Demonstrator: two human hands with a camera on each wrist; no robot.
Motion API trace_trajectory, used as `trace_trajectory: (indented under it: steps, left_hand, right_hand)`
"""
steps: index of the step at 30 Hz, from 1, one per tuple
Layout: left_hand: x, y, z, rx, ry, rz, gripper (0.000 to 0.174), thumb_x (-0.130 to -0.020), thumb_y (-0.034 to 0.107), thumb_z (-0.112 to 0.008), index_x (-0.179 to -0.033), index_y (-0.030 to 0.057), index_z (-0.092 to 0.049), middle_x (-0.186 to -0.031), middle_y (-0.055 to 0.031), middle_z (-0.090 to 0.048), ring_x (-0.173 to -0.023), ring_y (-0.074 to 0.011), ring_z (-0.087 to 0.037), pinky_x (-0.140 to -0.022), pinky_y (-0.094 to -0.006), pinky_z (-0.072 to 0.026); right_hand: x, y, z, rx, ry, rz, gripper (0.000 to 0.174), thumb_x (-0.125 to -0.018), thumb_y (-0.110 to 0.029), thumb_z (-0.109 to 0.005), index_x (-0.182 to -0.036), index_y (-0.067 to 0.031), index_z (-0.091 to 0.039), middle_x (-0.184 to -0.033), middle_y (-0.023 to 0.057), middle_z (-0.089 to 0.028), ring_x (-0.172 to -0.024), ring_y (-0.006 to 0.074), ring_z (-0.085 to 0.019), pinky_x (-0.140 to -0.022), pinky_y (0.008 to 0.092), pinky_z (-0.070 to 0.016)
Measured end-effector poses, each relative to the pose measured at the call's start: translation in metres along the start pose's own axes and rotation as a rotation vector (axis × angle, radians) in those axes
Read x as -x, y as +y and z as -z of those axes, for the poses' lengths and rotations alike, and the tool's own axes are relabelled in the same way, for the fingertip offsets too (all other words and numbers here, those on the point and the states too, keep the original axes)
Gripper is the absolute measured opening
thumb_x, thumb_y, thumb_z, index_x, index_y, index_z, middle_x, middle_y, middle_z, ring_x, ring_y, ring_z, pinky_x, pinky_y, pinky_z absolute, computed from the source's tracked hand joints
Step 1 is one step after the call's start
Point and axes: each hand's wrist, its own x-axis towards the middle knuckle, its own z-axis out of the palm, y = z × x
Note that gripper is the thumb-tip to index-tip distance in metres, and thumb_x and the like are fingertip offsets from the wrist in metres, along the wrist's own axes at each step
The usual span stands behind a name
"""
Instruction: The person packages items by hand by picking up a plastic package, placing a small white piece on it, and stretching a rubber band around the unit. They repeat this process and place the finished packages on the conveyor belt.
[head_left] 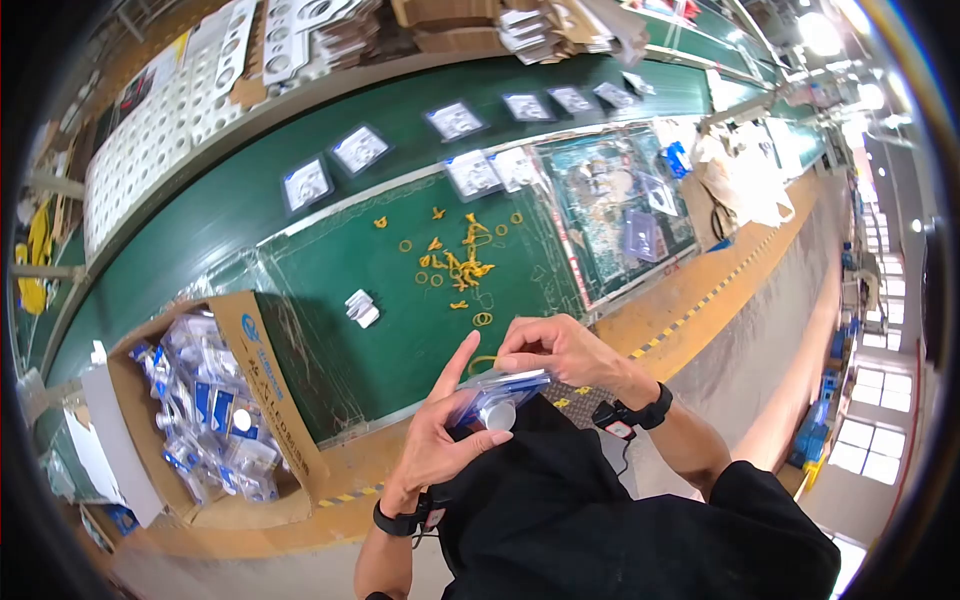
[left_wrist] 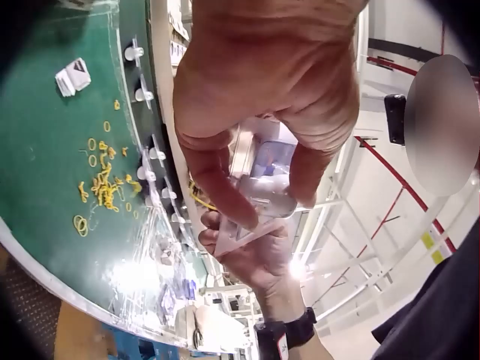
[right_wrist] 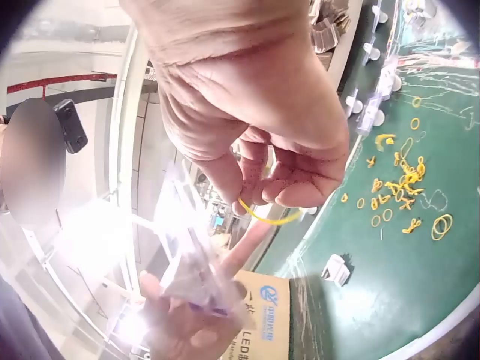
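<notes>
My left hand (head_left: 432,447) grips a clear plastic blister pack (head_left: 520,381) with a blue-and-white card, thumb on one side and fingers on the other. A round white part (head_left: 497,416) bulges from the pack. The left index finger points away, past the pack's edge. Close beside it, my right hand (head_left: 565,350) pinches a yellow rubber band (right_wrist: 274,221) between thumb and fingertips. In the head view the band's loop reaches over the pack's far edge. Loose yellow rubber bands (head_left: 465,268) lie in a heap on the green mat beyond both hands.
An open cardboard box (head_left: 283,400) full of similar packs stands at the left. Small white pieces (head_left: 362,308) sit on the mat. Several flat packs (head_left: 455,121) line the green bench behind. A glass-like panel with a clear tray (head_left: 641,235) and a white bag (head_left: 740,180) are at the right.
</notes>
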Motion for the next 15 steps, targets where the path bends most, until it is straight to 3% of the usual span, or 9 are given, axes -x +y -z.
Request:
trace_trajectory:
  steps: [4, 7, 8, 11, 12, 13, 15]
  left_hand:
    - [-0.013, 0.015, -0.009, 0.078, -0.091, 0.051, 0.047, -0.080, 0.008, -0.083, -0.124, -0.0018, -0.068, -0.151, -0.0121, -0.049, -0.128, -0.0192, -0.055, -0.102, -0.0325, -0.0459]
    - [-0.001, 0.017, -0.015, 0.099, -0.012, 0.174, 0.053, -0.075, 0.006, -0.086, -0.121, -0.0092, -0.066, -0.124, -0.0179, -0.066, -0.113, -0.0199, -0.065, -0.103, -0.0360, -0.0488]
    - [0.007, 0.024, -0.019, 0.319, 0.038, 0.235, 0.052, -0.073, 0.003, -0.086, -0.119, -0.0103, -0.066, -0.109, -0.0179, -0.071, -0.101, -0.0214, -0.070, -0.088, -0.0345, -0.0578]
    - [0.026, 0.038, -0.028, 0.675, -0.032, 0.048, 0.051, -0.072, 0.001, -0.086, -0.117, -0.0119, -0.066, -0.109, -0.0189, -0.071, -0.099, -0.0243, -0.071, -0.075, -0.0354, -0.0620]
    - [0.035, 0.034, -0.023, 0.685, -0.174, 0.010, 0.060, -0.079, -0.001, -0.082, -0.133, -0.0094, -0.057, -0.130, -0.0175, -0.065, -0.115, -0.0181, -0.064, -0.105, -0.0334, -0.0479]
    - [0.036, 0.042, -0.030, 0.596, -0.101, 0.105, 0.065, -0.079, 0.000, -0.083, -0.136, -0.0088, -0.055, -0.130, -0.0174, -0.064, -0.116, -0.0183, -0.063, -0.106, -0.0337, -0.0472]
    - [0.038, 0.063, -0.053, 0.408, 0.037, 0.306, 0.073, -0.078, 0.002, -0.085, -0.142, -0.0074, -0.050, -0.132, -0.0171, -0.063, -0.119, -0.0186, -0.062, -0.107, -0.0343, -0.0460]
  right_hand:
    - [0.018, -0.003, 0.009, -0.065, -0.086, 0.009, 0.023, -0.098, -0.020, -0.070, -0.103, 0.0018, -0.071, -0.092, 0.0000, -0.066, -0.085, 0.0053, -0.056, -0.077, 0.0242, -0.0458]
    - [0.030, 0.007, 0.007, -0.295, -0.054, 0.043, 0.023, -0.101, -0.023, -0.065, -0.098, 0.0002, -0.067, -0.088, -0.0004, -0.064, -0.085, 0.0066, -0.057, -0.080, 0.0252, -0.0463]
    - [0.031, 0.010, 0.007, -0.383, -0.030, 0.068, 0.023, -0.102, -0.023, -0.062, -0.096, -0.0006, -0.065, -0.086, -0.0006, -0.062, -0.084, 0.0074, -0.057, -0.081, 0.0257, -0.0460]
    - [0.041, -0.004, 0.005, -1.211, 0.042, 0.050, 0.021, -0.106, -0.022, -0.053, -0.094, -0.0056, -0.057, -0.078, -0.0021, -0.052, -0.076, 0.0101, -0.053, -0.080, 0.0261, -0.0441]
    - [0.042, 0.001, 0.011, -1.365, 0.029, 0.051, 0.020, -0.107, -0.022, -0.048, -0.095, -0.0078, -0.055, -0.073, -0.0050, -0.044, -0.068, 0.0105, -0.047, -0.078, 0.0261, -0.0423]
    - [0.043, 0.009, 0.024, -1.565, -0.143, 0.092, 0.018, -0.106, -0.021, -0.050, -0.096, -0.0075, -0.056, -0.069, -0.0074, -0.039, -0.060, 0.0082, -0.038, -0.068, 0.0255, -0.0405]
    - [0.047, 0.011, 0.048, -1.332, -0.171, 0.157, 0.020, -0.105, -0.022, -0.054, -0.101, -0.0047, -0.063, -0.063, -0.0091, -0.038, -0.054, 0.0076, -0.036, -0.056, 0.0286, -0.0378]
